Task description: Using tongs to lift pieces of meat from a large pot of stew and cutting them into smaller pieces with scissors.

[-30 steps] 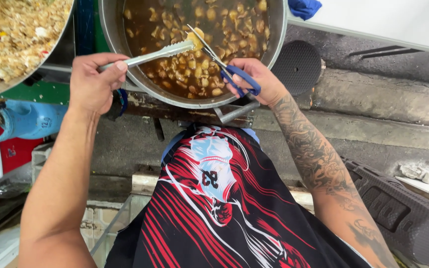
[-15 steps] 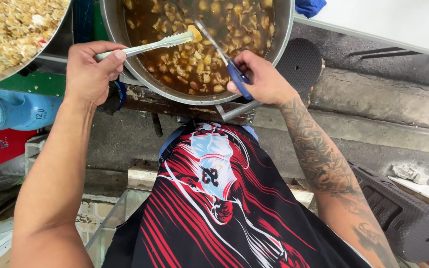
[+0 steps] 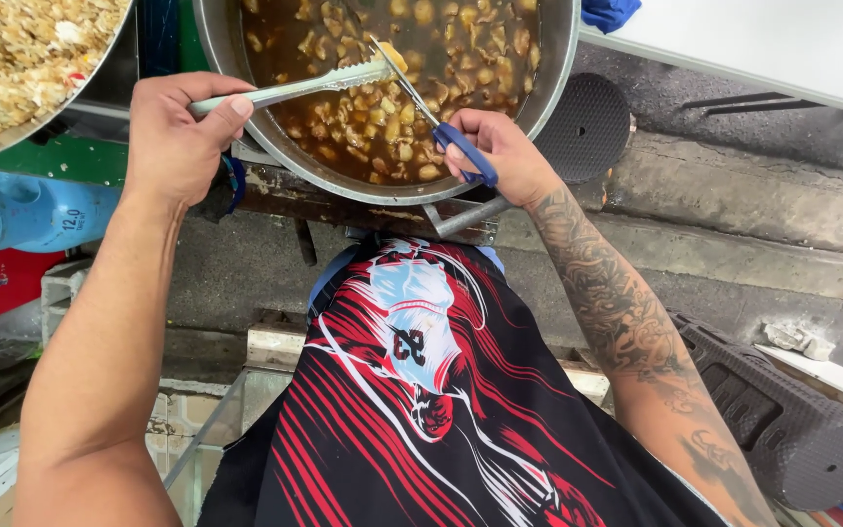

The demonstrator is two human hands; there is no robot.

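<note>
A big steel pot holds brown broth with several pale chunks of food. My left hand grips metal tongs at the pot's left rim; their tips pinch a yellowish piece above the broth. My right hand holds blue-handled scissors at the near rim, blades pointing up at that piece and touching it. Both forearms reach forward over my black and red apron.
A second wide pan of pale chopped food sits at upper left. A blue gas cylinder lies at left. The pot rests on a rusty metal stand. A white table edge is upper right; black rubber mats at right.
The view has shifted slightly, so the pot sits higher in frame. Both hands stay on tongs and scissors, with the scissors still working at the held piece.
</note>
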